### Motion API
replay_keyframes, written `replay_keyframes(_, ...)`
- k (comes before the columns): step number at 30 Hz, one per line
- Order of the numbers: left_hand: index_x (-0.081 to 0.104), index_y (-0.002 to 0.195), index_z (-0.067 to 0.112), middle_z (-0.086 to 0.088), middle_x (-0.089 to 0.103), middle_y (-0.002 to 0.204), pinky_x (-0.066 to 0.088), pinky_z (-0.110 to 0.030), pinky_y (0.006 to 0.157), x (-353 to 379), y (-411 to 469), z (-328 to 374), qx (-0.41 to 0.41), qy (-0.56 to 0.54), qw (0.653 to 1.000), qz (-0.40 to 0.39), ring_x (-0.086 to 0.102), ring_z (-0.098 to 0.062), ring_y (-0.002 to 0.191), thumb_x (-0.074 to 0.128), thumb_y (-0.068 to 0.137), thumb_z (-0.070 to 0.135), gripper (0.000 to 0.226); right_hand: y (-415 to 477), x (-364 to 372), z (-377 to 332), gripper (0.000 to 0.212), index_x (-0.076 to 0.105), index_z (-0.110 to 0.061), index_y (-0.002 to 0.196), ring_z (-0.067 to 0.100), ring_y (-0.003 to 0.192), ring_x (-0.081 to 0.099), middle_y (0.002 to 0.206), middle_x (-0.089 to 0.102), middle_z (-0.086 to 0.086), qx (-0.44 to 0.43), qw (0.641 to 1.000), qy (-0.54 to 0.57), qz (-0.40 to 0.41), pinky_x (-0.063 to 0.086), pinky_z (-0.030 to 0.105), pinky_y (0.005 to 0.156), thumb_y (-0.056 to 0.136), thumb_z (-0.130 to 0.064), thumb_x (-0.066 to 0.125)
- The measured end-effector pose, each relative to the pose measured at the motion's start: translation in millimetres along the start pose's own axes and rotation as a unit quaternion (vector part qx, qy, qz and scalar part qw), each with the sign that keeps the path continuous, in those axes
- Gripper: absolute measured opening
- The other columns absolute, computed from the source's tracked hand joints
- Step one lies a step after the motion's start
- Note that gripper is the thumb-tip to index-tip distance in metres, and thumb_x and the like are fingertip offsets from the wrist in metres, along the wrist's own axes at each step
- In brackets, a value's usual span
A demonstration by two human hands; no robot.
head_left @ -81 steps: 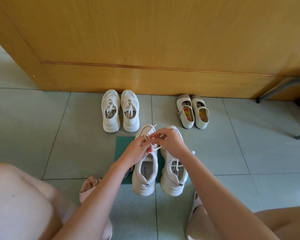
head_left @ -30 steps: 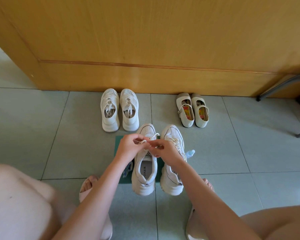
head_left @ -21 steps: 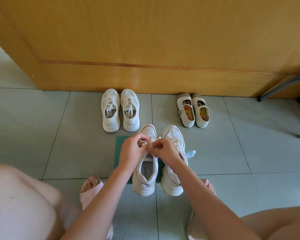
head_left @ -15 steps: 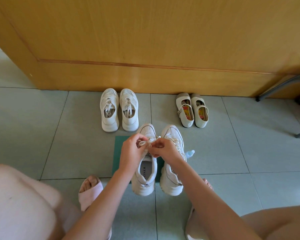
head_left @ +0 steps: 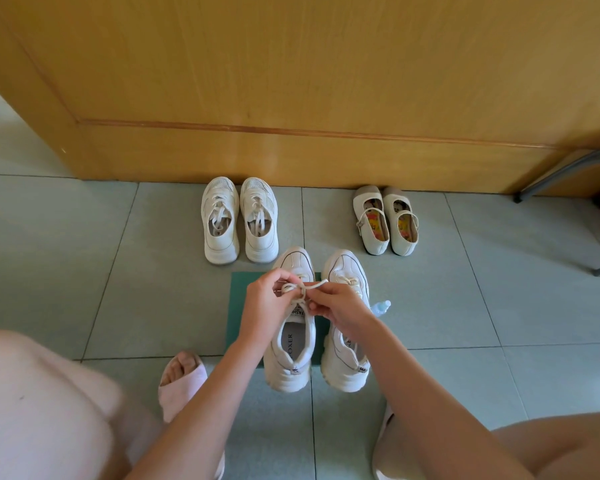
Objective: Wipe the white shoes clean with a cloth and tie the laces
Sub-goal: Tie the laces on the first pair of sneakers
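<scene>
Right now the person squats on the floor [head_left: 84,258]. The left hand [head_left: 265,306] and the right hand [head_left: 343,306] meet over the near shoe on the left [head_left: 290,362]. Each hand pinches a bit of its lace [head_left: 302,289] with curled fingers. The hands sit close together because a knot needs both ends pulled at once. A loop sticks out on each side of the knot, so I think the bow is being made or pulled snug.

The shoe beside it [head_left: 345,372] has a small bow [head_left: 347,280] on top, so it looks done. Both shoes point away from the person, heels near — that way the laces face up and are easy to reach. They stand on a flat green cloth [head_left: 238,292], maybe to keep the soles off the floor. A little clear bottle [head_left: 381,305] peeks out by the right wrist.

Two more pairs wait by the wooden door [head_left: 291,81] — white sneakers [head_left: 239,223] and strap shoes [head_left: 385,220], well apart from the hands. I can't tell if they have been wiped.
</scene>
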State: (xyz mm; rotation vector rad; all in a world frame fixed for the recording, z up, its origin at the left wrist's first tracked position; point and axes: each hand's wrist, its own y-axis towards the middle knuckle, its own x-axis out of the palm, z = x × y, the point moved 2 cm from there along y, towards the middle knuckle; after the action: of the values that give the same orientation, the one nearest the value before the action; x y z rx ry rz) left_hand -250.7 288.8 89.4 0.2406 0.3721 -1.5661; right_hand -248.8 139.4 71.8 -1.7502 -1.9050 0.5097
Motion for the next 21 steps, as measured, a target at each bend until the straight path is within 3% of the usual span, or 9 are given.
replay_keyframes(5, 0.067, 0.082, 0.015, 0.006, 0.069, 0.081, 0.052, -0.020, 0.066, 2.1, 0.3, -2.2, 0.048, 0.037, 0.998, 0.016, 0.064, -0.006, 0.076, 0.073, 0.076, 0.007, 0.012, -3.4, 1.8, -1.1, 0.009, 0.065, 0.003, 0.089, 0.013, 0.059, 0.057, 0.071, 0.060, 0.010, 0.007, 0.999, 0.033, 0.003, 0.052, 0.021, 0.061, 0.089, -0.003, 0.058)
replay_keyframes(12, 0.069, 0.084, 0.016, 0.008, 0.071, 0.081, 0.055, -0.025, 0.071, -1.8, 0.5, -1.6, 0.034, 0.015, 0.999, 0.008, 0.066, -0.002, 0.077, 0.073, 0.078, 0.007, 0.011, -2.8, 2.3, -7.8, 0.014, 0.062, 0.009, 0.100, 0.015, 0.067, 0.057, 0.079, 0.060, 0.012, 0.023, 0.998, 0.063, -0.008, 0.054, 0.020, 0.065, 0.089, 0.006, 0.054)
replay_keyframes(21, 0.072, 0.077, 0.014, 0.009, 0.074, 0.086, 0.056, -0.032, 0.076, -6.6, 0.4, -7.1, 0.030, 0.004, 0.999, 0.028, 0.068, -0.002, 0.082, 0.078, 0.074, 0.019, 0.008, -8.0, -2.7, -19.9, 0.009, 0.065, 0.005, 0.093, 0.011, 0.056, 0.059, 0.070, 0.064, 0.008, -0.055, 0.986, -0.140, 0.075, 0.053, 0.017, 0.059, 0.087, -0.001, 0.062)
